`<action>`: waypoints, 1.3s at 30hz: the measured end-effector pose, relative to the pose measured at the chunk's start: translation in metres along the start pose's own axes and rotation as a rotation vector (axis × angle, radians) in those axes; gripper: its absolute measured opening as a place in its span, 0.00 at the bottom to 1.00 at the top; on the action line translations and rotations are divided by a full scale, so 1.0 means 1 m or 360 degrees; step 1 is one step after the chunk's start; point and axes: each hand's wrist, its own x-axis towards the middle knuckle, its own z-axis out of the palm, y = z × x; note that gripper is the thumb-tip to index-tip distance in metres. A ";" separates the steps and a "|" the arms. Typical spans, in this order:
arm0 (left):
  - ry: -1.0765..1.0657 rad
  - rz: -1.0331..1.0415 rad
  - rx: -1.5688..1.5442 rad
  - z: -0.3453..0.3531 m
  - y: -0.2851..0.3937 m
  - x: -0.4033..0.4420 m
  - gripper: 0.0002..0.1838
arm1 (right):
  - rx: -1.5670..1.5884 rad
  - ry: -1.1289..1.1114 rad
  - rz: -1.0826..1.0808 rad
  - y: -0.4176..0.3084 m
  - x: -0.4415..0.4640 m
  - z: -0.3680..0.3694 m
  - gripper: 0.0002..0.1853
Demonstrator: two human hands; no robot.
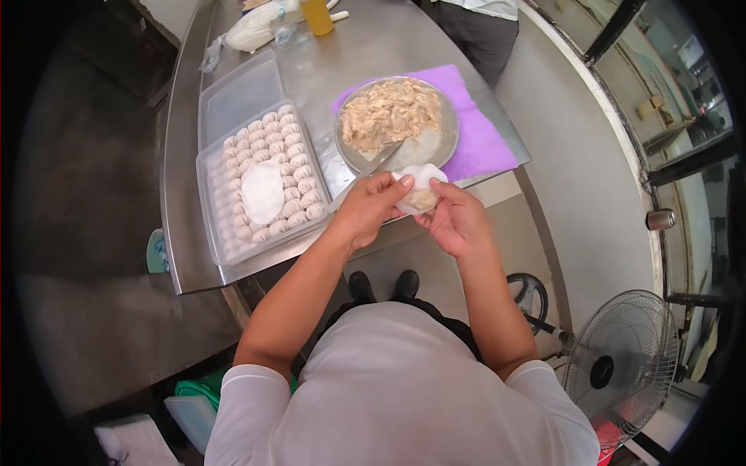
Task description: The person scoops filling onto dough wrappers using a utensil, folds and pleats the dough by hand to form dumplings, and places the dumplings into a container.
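Note:
Between both hands, just in front of the table edge, I hold a round white dumpling wrapper (425, 175) with a lump of pale filling on it. My left hand (371, 205) pinches its left side, thumb on top. On the other side, my right hand (460, 218) grips the wrapper with thumb and fingers. Right beyond them stands a round metal bowl (339, 142) of minced filling (388, 113), a flat-bladed spatula (381, 158) resting in it. To the left, a clear plastic tray (207, 203) holds rows of pleated dumplings (298, 161), with a stack of white wrappers (263, 192) lying on top.
Under the bowl lies a purple cloth (486, 140) on the steel table (326, 66). An open plastic lid (241, 97), a white bag (256, 25) and a yellow cup (317, 15) are farther back. A fan (622, 365) stands at right; another person (482, 35) is behind the table.

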 end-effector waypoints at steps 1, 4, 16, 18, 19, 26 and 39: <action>-0.0072 -0.0166 -0.0315 0.001 0.002 -0.003 0.20 | -0.0002 -0.0002 0.0013 0.003 0.000 0.003 0.22; 0.0070 -0.0296 -0.0516 -0.015 0.011 -0.018 0.15 | -0.0532 -0.0082 -0.0116 0.012 -0.007 0.014 0.22; 0.0038 -0.0394 -0.1070 -0.081 0.026 -0.099 0.15 | -0.1478 -0.0593 -0.0899 0.072 -0.036 0.054 0.28; -0.0230 -0.0122 -0.1113 -0.091 0.023 -0.126 0.23 | -0.1448 -0.0674 -0.0995 0.078 -0.047 0.068 0.25; -0.0239 -0.0112 -0.1116 -0.095 0.012 -0.136 0.23 | -0.1458 -0.0677 -0.1003 0.083 -0.051 0.076 0.25; -0.0230 0.0707 -0.0897 -0.103 0.002 -0.195 0.31 | -0.1144 -0.0813 -0.0708 0.137 -0.092 0.142 0.27; 0.0120 0.1187 -0.0536 -0.169 0.008 -0.265 0.20 | -0.1275 -0.0815 -0.0876 0.222 -0.114 0.183 0.29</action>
